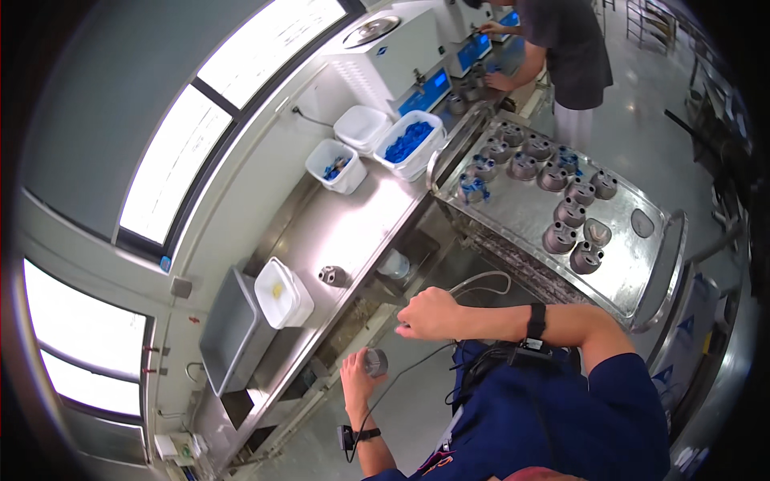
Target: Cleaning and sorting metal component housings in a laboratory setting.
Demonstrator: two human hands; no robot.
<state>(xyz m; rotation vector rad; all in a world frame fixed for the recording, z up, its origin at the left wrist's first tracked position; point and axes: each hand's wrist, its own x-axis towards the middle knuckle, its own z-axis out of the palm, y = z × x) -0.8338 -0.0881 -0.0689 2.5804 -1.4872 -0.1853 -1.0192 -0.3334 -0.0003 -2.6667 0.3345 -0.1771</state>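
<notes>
My left hand [357, 380] is wrapped round a grey cylindrical metal part [375, 363], held in front of the bench's edge. Its flat round end faces up. A little up and to the right, my right hand [430, 313] is closed with its fingers curled; whatever they hold, if anything, is hidden. The two hands are apart. Another metal part with holes [332, 276] stands on the steel bench [346, 232], beyond my left hand. To the right, a steel cart [513, 216] carries several similar grey parts [559, 237], some with blue pieces on them.
White tubs stand on the bench, one filled with blue pieces [407, 144]. A white container [281, 295] sits beside a grey basin [233, 329]. White machines with blue panels [425, 92] line the far end, where another person [561, 56] works. A looped hose [489, 276] hangs near the cart.
</notes>
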